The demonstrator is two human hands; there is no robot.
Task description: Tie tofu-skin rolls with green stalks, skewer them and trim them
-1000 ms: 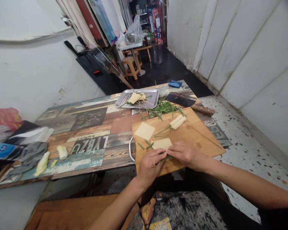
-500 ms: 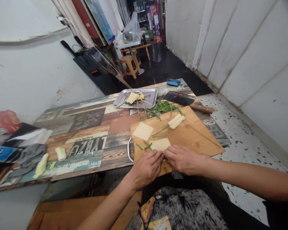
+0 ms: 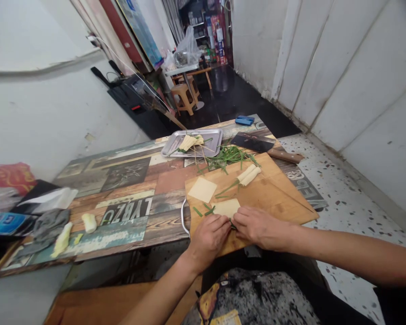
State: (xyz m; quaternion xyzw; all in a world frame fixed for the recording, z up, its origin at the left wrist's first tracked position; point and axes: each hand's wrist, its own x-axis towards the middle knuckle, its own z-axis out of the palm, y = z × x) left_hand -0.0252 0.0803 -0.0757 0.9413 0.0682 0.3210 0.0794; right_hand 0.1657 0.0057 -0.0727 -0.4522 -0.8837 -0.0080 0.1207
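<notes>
At the near edge of a wooden cutting board (image 3: 274, 198), my left hand (image 3: 211, 237) and my right hand (image 3: 257, 225) are close together, fingers closed on a pale yellow tofu sheet (image 3: 226, 207). A bit of green shows between the fingertips, where the near edge of the sheet is mostly hidden. Another square tofu sheet (image 3: 202, 190) lies flat farther up the board. Short green stalk pieces (image 3: 203, 210) rest left of the held sheet. Two finished-looking rolls (image 3: 249, 174) with green stalks sticking out sit toward the back of the board.
Behind the board are a heap of green stalks (image 3: 232, 154), a metal tray (image 3: 216, 143) with skewered tofu pieces, a cleaver (image 3: 253, 142) and a blue object (image 3: 244, 120). A grey cloth (image 3: 49, 228) and pale vegetable pieces (image 3: 89, 223) lie at the table's left end.
The view has shifted slightly. Both hands stay at the near edge of the tofu sheet, with only a small movement of the fingers.
</notes>
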